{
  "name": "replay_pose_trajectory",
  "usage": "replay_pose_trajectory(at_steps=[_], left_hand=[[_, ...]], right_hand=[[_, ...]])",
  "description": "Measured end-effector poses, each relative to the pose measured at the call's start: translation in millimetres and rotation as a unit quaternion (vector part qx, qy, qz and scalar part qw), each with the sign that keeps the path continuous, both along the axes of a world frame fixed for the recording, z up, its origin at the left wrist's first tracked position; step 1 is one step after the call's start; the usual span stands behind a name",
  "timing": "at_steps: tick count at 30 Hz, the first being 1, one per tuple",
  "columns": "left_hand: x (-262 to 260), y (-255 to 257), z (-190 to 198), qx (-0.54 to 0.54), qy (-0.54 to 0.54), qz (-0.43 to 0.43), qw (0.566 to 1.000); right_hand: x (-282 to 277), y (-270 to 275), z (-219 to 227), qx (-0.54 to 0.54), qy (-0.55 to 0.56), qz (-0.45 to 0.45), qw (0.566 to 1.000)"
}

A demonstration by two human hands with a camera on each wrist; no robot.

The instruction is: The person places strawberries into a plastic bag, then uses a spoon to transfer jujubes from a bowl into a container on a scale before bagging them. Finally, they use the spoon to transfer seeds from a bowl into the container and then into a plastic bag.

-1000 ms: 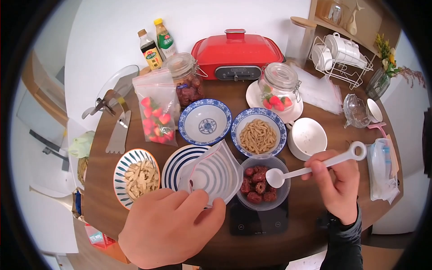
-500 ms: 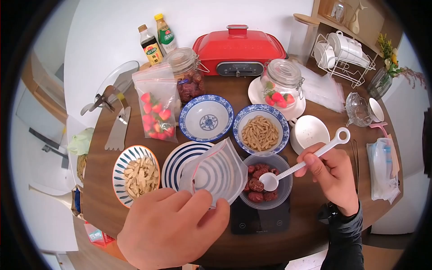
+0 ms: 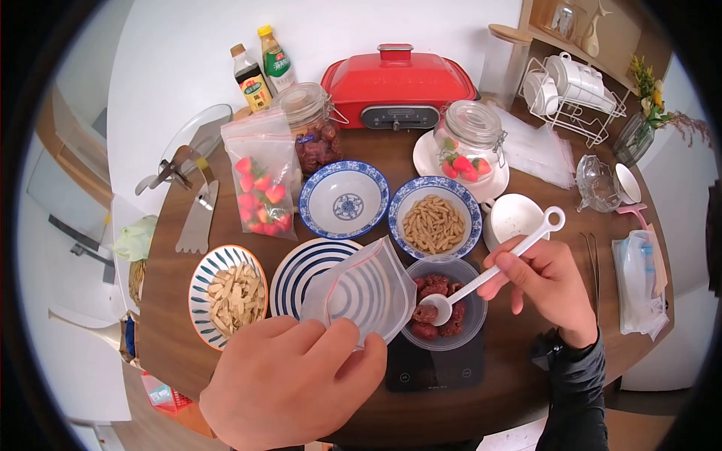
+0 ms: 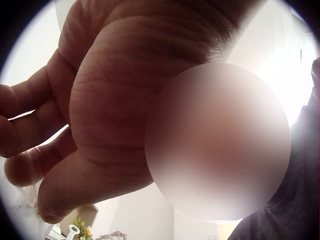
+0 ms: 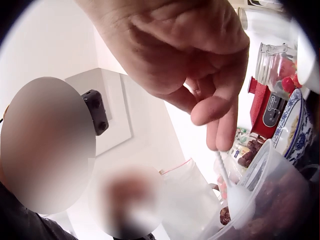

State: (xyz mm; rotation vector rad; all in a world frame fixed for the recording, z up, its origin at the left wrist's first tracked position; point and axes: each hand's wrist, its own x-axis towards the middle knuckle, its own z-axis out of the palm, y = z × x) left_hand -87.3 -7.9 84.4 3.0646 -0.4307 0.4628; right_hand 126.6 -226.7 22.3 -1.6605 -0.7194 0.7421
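Note:
My left hand (image 3: 293,379) pinches the edge of a clear zip bag (image 3: 372,289), whose mouth gapes toward a clear plastic tub (image 3: 475,327). Wrinkled red dates (image 3: 426,331) lie in that tub, which stands on a black kitchen scale (image 3: 436,377). A white plastic spoon (image 3: 438,308) is held by its handle between the thumb and fingers of my right hand (image 3: 545,286). Its bowl is down among the dates, with one date at its left edge. In the left wrist view, part of the bag (image 4: 31,212) shows beside the fingertips.
Behind the tub are a blue-rimmed bowl of pale brown pieces (image 3: 432,222), another blue-rimmed bowl (image 3: 346,184) and a white cup (image 3: 515,214). Left are a bowl of dried slices (image 3: 235,297), a striped plate (image 3: 286,282) and bagged strawberries (image 3: 259,195). A red cooker (image 3: 398,79) stands behind.
My right hand has moved left and lowered the spoon among the dates, its handle now tilted more steeply. The left hand and the bag have barely moved.

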Motion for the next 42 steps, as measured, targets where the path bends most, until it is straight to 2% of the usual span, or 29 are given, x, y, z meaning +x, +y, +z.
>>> replay_pose_trajectory(at_steps=[4, 12, 15, 22, 24, 28, 34, 42], left_hand=[[0.1, -1.2, 0.1, 0.002, 0.001, 0.006, 1.0], [1.2, -3.1, -2.1, 0.003, 0.005, 0.009, 1.0], [1.6, -3.9, -2.1, 0.003, 0.001, 0.014, 1.0], [0.5, -2.8, -1.5, 0.002, 0.007, 0.019, 1.0], [-0.4, -2.1, -1.1, 0.0, 0.007, 0.023, 1.0], [-2.5, -0.4, 1.4, 0.006, -0.002, 0.036, 0.999], [-5.8, 4.4, 3.6, 0.005, -0.015, 0.039, 0.999], [-10.7, 8.2, 2.7, -0.007, -0.037, 0.034, 0.999]], right_hand=[[4.8, 0.4, -1.3, -0.009, 0.014, -0.002, 1.0], [15.7, -11.0, 2.7, 0.083, 0.004, -0.05, 0.995], [9.5, -10.0, 4.4, 0.051, -0.057, -0.067, 0.995], [-6.5, -5.2, 3.0, 0.026, -0.063, -0.04, 0.997], [-10.5, -4.2, 4.4, 0.028, -0.099, -0.075, 0.992], [-12.9, -4.9, 8.8, 0.037, -0.112, -0.086, 0.989], [-14.6, 0.7, -6.5, 0.069, -0.078, -0.087, 0.991], [-18.9, -19.0, -26.1, 0.097, -0.009, -0.172, 0.98]])
